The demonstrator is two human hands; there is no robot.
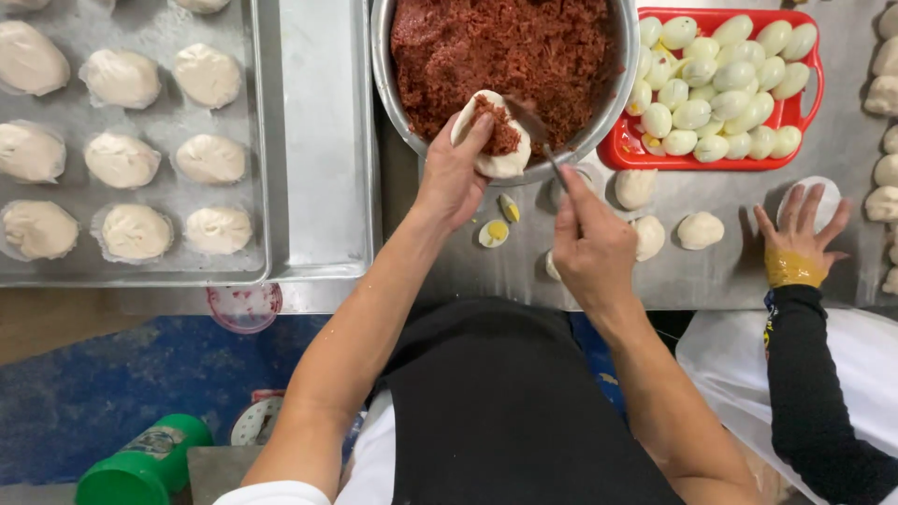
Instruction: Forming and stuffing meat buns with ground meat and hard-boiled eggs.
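Note:
My left hand cups a flat round of white dough with a lump of red minced filling on it, held at the near rim of a big metal bowl of the same red filling. My right hand grips a thin metal spatula whose blade rests on the filling in the dough. Two egg halves lie on the steel table just below my left hand.
A red tray of peeled boiled eggs stands at the back right. Small dough balls lie beside it. Another person's hand presses a dough disc at the right. A metal tray of filled buns sits left. A green bottle lies on the floor.

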